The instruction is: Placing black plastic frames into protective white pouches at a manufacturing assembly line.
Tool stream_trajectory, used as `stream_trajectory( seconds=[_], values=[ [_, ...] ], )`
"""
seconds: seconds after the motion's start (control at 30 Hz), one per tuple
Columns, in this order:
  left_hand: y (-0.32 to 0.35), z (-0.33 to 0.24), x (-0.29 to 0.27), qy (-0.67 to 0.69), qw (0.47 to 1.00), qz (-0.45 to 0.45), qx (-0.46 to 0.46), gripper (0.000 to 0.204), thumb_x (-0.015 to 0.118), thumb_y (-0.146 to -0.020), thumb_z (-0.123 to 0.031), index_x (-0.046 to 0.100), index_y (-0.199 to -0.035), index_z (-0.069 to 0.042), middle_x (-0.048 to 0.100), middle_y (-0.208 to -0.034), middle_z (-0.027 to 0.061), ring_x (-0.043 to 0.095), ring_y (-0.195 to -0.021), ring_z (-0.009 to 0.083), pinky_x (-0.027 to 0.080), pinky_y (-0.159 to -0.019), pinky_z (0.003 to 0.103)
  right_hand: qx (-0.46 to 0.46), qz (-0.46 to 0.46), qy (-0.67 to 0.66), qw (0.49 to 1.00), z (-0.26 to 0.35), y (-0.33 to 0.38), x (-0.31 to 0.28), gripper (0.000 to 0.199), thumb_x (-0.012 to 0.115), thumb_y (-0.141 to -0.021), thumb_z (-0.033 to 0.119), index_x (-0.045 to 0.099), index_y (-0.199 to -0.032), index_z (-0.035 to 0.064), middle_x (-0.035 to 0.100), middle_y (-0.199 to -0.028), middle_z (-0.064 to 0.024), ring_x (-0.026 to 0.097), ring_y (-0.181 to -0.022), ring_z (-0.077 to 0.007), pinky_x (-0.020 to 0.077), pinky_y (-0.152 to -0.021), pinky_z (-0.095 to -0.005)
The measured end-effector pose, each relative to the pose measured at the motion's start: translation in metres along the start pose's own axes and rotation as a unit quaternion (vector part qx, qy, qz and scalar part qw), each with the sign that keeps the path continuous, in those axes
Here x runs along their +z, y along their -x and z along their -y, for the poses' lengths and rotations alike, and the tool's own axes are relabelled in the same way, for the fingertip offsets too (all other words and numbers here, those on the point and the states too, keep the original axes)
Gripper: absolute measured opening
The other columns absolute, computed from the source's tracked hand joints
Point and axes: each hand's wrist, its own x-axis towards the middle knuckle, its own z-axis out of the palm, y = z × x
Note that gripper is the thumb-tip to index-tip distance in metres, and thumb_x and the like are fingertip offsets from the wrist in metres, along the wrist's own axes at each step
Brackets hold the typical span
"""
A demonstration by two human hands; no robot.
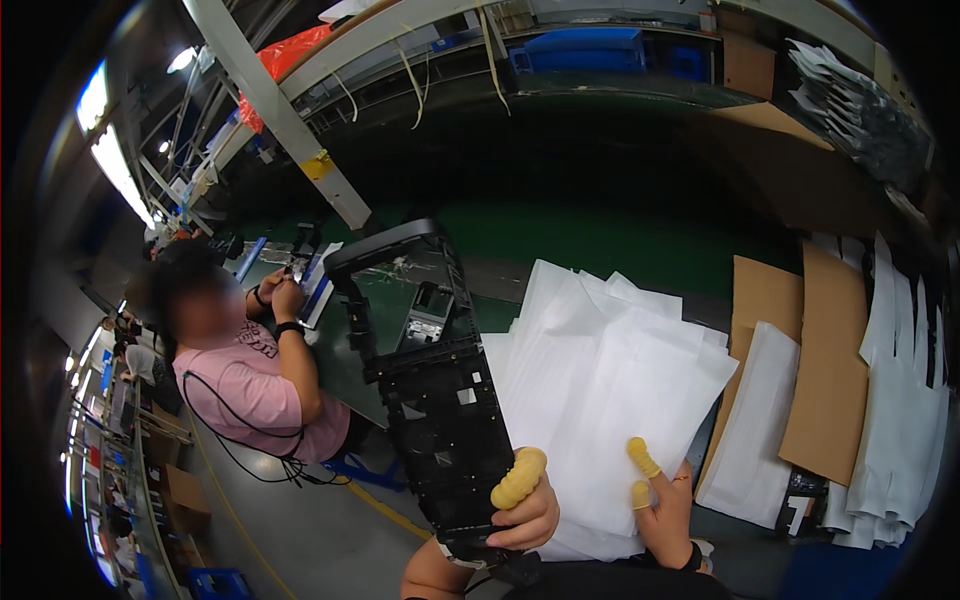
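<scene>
- The black plastic frame stood nearly upright at the centre of the view, its lower end gripped at about 6 o'clock and its open, window-like top reaching toward 11 o'clock.
- It looked like a stiff moulded part: light for its length, ribbed and cut through with openings, and probably brittle at the thin bars round the top window. The solid lower block seemed the safest place to grip, as it offered firm edges and kept strain off the slender rails.
- The left hand came up from the lower edge with its fingers curled shut round the frame's bottom end, a yellow finger cot on the thumb pointing upward.
- The right hand, at roughly 5 o'clock, lay open against the stack of white foam sheets, two cot-covered fingers raised and spread, pinching nothing that I could make out.
- The sheets appeared soft, thin and slippery, likely to slide off one another.
- Cardboard pieces lay at 3 o'clock; a seated co-worker in a pink shirt worked at 9 o'clock beside the green conveyor belt.
</scene>
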Motion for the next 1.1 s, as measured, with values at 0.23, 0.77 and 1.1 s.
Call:
stream_trajectory(
  seconds=[0.23,0.77,1.1],
  values=[
    [-0.029,-0.081,0.039,-0.344,0.814,-0.467,0.030,0.035,0.035,-0.094,-0.040,0.048,-0.083,-0.009,0.031,-0.055,-0.0044,0.030,-0.045,0.0073,0.024,-0.044,0.022,-0.022,-0.020,0.012,0.999,-0.007,-0.006,0.001,0.040,0.055,-0.077,0.014,0.061,-0.117,0.0081,0.052,-0.108,-0.0188,0.048,-0.097,-0.0337,0.0379,-0.087,-0.0405],
    [-0.150,-0.239,-0.226,-0.926,-0.233,-0.226,-0.192,0.015,0.050,-0.087,-0.017,0.052,-0.098,-0.007,0.063,-0.085,0.0104,0.065,-0.076,0.0257,0.054,-0.059,0.036,-0.064,-0.042,0.032,0.997,-0.004,-0.002,-0.004,0.043,0.054,-0.079,0.019,0.057,-0.121,0.0131,0.054,-0.101,-0.0238,0.051,-0.088,-0.0377,0.0411,-0.080,-0.0443],
    [-0.299,-0.167,-0.200,-0.879,-0.035,-0.173,-0.443,0.057,0.047,-0.088,-0.046,0.050,-0.120,0.001,0.056,-0.116,0.0242,0.053,-0.111,0.0346,0.042,-0.093,0.040,-0.073,-0.096,0.016,0.993,-0.014,0.002,-0.004,0.056,0.051,-0.082,0.019,0.039,-0.136,0.0265,0.052,-0.092,-0.0319,0.049,-0.088,-0.0454,0.0397,-0.081,-0.0503]
  ],
)
